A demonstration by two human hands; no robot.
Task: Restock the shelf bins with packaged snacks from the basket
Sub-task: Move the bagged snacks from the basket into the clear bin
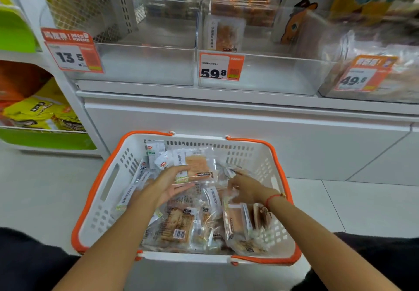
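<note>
**Both hands in the snack basket below the clear shelf bins**

The white basket point(108, 184) with orange rim and handles sits on the floor in front of the shelf unit, heaped with clear-wrapped packaged snacks. Inside it, toward its far side, the left hand point(169, 187) holds a flat snack packet point(196, 166) showing an orange-pink slab and a white label strip; the thumb lies over the packet's near edge and the fingers are under it. Toward the basket's right wall, the right hand point(243, 191) reaches down among the wrappers, fingers curled onto crinkled clear plastic; whether it actually grips a packet cannot be told. A red cord bracelet point(272, 199) circles that wrist.

Above and beyond the basket stand the transparent bins. The left bin point(145, 64), tagged 13.5, looks bare. The middle bin point(267, 75), tagged 59.8, holds one upright packet point(224, 34) at its back. The right bin point(335, 79), tagged 49.8, is stuffed with wrapped goods.
</note>
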